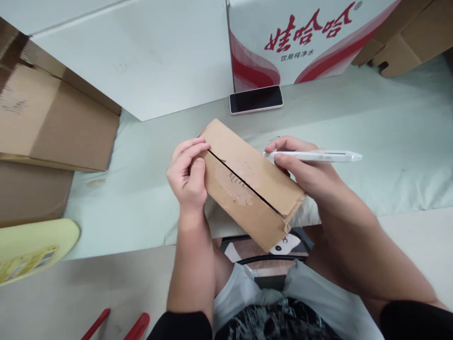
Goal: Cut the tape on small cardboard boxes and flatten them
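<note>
"Where is the small cardboard box (247,177)?"

"In front of the person's body, slantwise, with its lowest corner jutting past the near edge of the worktop (141,198), above the lap."

"Which hand has it?"

"The left hand (189,172). It clasps the left end, fingers curled over the far corner and thumb bent against the near side."

"And the right hand (297,163)?"

"Its thumb and fingers pinch a white pen-shaped tool (318,156). The narrow tip points left, close to the box's far long edge; whether it touches, I can't tell. The hand itself is at the box's right end."

"How does the box look on top?"

"Two flaps meet along a dark, narrow slit. Scuffed, torn-looking patches lie on both sides of it."

"What stands around?"

"A phone (256,100) lies dark-screened beyond the box, just in front of a red-and-white carton (258,42) with printed characters. Left of that is a plain white box (141,61). Brown cartons (78,127) stand at the far left, and nearer sits a pale yellow object (38,236) with a label."
</note>
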### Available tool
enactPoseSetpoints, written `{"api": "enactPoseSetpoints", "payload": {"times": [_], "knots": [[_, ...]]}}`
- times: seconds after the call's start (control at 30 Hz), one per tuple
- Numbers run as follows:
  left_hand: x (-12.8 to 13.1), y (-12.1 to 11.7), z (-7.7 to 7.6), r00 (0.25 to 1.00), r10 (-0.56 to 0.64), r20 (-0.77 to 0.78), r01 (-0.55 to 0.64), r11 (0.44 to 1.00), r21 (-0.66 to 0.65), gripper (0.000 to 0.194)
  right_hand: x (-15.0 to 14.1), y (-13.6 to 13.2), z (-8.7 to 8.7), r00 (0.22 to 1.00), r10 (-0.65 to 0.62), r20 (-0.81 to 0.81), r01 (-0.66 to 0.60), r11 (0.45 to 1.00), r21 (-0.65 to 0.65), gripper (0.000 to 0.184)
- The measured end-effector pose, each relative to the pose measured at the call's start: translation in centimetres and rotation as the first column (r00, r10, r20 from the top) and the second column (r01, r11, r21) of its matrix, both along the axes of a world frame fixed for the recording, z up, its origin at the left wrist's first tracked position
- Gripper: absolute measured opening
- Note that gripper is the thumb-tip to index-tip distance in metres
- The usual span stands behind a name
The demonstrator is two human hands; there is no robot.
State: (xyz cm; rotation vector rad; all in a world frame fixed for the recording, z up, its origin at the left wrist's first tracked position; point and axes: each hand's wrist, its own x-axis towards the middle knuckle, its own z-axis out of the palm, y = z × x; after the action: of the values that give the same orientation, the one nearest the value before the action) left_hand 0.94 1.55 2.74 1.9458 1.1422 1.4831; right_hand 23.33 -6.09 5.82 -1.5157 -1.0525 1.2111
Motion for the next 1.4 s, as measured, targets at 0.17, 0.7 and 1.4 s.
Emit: {"api": "enactPoseSetpoints", "payload": {"times": [0.17, 0.7, 1.4], "knots": [[0.01, -0.01, -0.01, 1.000, -0.015, 0.017, 0.015, 1.000, 0.007, 0.025, 0.01, 0.06, 0.01, 1.000, 0.012, 0.025, -0.012, 1.000, 0.009, 0.014], [-0.08, 0.01, -0.12, 1.000, -0.018, -0.014, 0.018, 1.000, 0.014, 0.025, -0.10, 0.07, -0.14, 0.998, 0.019, 0.065, -0.021, 0.999, 0.032, 0.013], [-0.16, 0.11, -0.33, 0.997, -0.073, 0.032, 0.072, 0.997, 0.039, 0.026, -0.15, 0.10, 0.27, 0.987, 0.046, 0.155, -0.046, 0.999, -0.003, 0.015]]}}
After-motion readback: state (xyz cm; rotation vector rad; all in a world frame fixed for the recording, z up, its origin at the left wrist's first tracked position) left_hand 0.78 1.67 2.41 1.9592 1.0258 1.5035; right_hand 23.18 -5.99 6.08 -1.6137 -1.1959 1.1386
